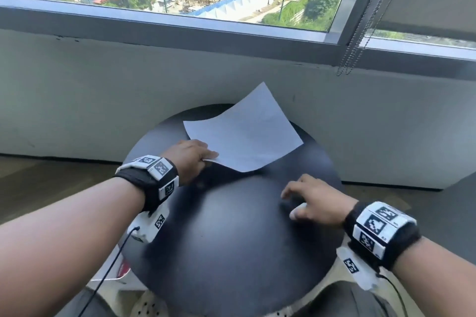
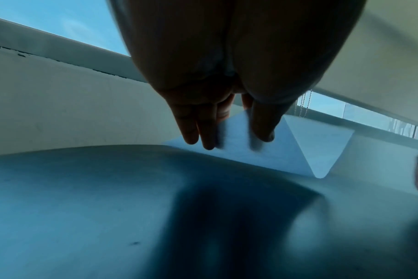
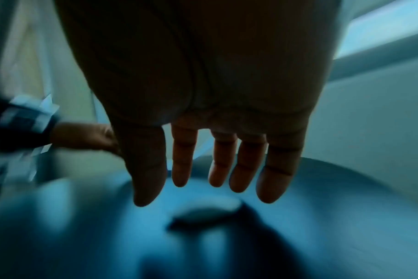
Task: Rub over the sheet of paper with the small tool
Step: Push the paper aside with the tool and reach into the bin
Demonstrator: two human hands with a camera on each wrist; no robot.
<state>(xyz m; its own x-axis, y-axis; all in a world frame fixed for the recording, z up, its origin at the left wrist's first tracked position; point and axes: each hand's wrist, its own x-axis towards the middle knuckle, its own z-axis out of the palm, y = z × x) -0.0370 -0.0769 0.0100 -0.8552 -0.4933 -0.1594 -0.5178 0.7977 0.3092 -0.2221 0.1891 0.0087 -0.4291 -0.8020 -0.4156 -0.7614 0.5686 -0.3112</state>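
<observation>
on the round black table (image 1: 231, 239), left fingers (image 2: 191, 130) pinch the paper (image 1: 247, 134); right fingers (image 3: 181, 160) hang spread, empty.

white paper sheet (image 1: 247, 136) part-lifted; small pale tool (image 3: 207, 212), perhaps flat

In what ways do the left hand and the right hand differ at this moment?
The left hand pinches the near corner of the sheet of paper; the right hand holds nothing, fingers spread above the small white tool. The left hand is farther across the black round table; the right is nearer. Both wear wrist bands.
</observation>
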